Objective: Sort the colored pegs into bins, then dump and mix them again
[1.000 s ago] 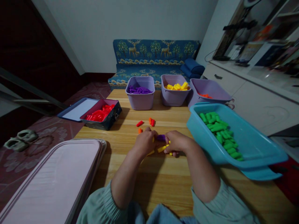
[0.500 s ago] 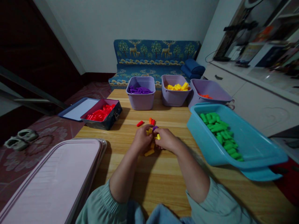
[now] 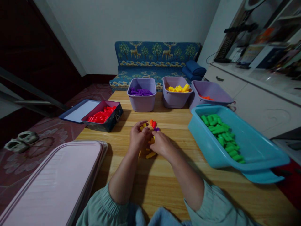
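My left hand (image 3: 137, 137) is closed around some small yellow plastic pieces (image 3: 143, 126), which show between the thumb and fingers above the table. Close beside it, my right hand (image 3: 162, 143) points inward with its fingers bent together at a yellow piece (image 3: 153, 139); its fingertips are partly hidden. Under and between the hands lie more yellow pieces, one of them a long yellow piece (image 3: 150, 155). Just beyond the fingers are an orange piece (image 3: 151, 122), a red piece (image 3: 154, 124) and a purple piece (image 3: 157, 129).
Lilac bins hold purple pieces (image 3: 141, 91), yellow pieces (image 3: 178, 88) and orange pieces (image 3: 206, 98). A turquoise bin (image 3: 207, 146) with green pieces stands right. An open tin box (image 3: 109, 124) holds red pieces at left, behind a pink lid (image 3: 58, 175). A patterned sofa (image 3: 150, 55) stands behind.
My left hand has shifted left and slightly away from me with the yellow pieces, now covering where a loose red piece lay. My right hand has moved a little left and down.
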`<act>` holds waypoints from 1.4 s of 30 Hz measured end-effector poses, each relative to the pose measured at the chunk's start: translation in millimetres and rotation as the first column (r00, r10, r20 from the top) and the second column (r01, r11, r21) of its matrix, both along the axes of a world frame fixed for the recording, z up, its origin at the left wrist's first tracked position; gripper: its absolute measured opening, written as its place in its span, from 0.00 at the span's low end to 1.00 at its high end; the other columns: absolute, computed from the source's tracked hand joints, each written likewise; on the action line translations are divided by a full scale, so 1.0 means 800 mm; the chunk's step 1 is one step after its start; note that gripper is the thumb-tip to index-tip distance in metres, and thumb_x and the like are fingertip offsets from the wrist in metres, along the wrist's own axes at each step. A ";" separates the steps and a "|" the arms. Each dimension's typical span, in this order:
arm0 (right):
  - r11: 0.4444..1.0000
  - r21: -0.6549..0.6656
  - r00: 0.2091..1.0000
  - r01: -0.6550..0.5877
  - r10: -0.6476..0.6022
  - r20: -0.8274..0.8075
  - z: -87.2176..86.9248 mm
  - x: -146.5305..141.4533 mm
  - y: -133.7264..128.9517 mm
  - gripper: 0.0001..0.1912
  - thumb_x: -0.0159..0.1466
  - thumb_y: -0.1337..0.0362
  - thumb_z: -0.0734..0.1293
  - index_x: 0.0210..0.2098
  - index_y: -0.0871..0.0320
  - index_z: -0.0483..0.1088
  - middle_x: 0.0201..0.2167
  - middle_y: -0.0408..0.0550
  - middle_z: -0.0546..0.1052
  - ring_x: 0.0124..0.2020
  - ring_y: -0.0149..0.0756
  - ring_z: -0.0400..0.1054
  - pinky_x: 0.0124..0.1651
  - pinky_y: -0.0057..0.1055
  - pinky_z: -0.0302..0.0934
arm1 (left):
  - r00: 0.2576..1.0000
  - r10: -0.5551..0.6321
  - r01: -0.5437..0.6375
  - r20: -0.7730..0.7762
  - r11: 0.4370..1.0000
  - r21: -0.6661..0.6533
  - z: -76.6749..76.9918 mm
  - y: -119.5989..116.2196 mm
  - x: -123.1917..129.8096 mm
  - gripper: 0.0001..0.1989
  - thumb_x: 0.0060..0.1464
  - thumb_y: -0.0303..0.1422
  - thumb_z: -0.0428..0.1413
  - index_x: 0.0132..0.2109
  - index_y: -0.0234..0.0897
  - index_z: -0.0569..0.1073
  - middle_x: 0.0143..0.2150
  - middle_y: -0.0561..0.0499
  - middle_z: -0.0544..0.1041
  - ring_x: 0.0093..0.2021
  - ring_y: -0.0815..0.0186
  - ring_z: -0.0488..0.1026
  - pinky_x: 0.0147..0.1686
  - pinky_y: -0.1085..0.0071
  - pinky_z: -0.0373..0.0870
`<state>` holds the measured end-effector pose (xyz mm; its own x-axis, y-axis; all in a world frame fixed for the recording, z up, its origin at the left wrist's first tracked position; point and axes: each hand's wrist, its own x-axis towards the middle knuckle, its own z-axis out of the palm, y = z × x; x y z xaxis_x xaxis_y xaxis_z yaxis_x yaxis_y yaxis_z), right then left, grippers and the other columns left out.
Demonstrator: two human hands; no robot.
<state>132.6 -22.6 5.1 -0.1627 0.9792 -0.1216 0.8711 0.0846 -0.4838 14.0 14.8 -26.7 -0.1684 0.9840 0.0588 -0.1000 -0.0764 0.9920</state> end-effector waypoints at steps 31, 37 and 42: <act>0.988 0.092 0.763 0.123 -0.035 -0.645 0.019 0.007 0.011 0.33 0.57 0.75 0.65 0.62 0.56 0.61 0.52 0.51 0.76 0.41 0.30 0.75 0.47 0.27 0.68 | 0.540 -0.080 0.468 0.838 0.856 -0.220 0.026 -0.018 0.017 0.13 0.62 0.33 0.48 0.44 0.31 0.75 0.39 0.44 0.80 0.38 0.65 0.78 0.42 0.67 0.76; 0.961 0.220 0.685 0.168 0.047 -0.727 0.016 0.012 0.014 0.26 0.60 0.71 0.63 0.59 0.57 0.64 0.56 0.51 0.73 0.41 0.28 0.76 0.44 0.23 0.69 | 0.538 -0.037 0.432 0.842 0.870 -0.238 0.026 -0.018 0.016 0.14 0.63 0.33 0.48 0.48 0.32 0.74 0.44 0.42 0.80 0.42 0.64 0.79 0.44 0.65 0.77; 0.910 0.311 0.916 0.275 -0.149 -0.373 0.025 0.061 0.024 0.14 0.59 0.70 0.65 0.45 0.60 0.73 0.46 0.50 0.78 0.36 0.32 0.74 0.41 0.27 0.66 | 0.454 0.017 0.417 0.891 0.879 -0.230 0.031 -0.016 0.014 0.15 0.62 0.29 0.48 0.53 0.30 0.70 0.49 0.36 0.77 0.51 0.57 0.77 0.44 0.64 0.78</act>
<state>181.2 -3.1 25.4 0.0845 0.9621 0.2591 0.6795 0.1345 -0.7212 25.3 2.0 -2.1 0.2876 0.8903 -0.3532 -0.8583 0.4032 0.3174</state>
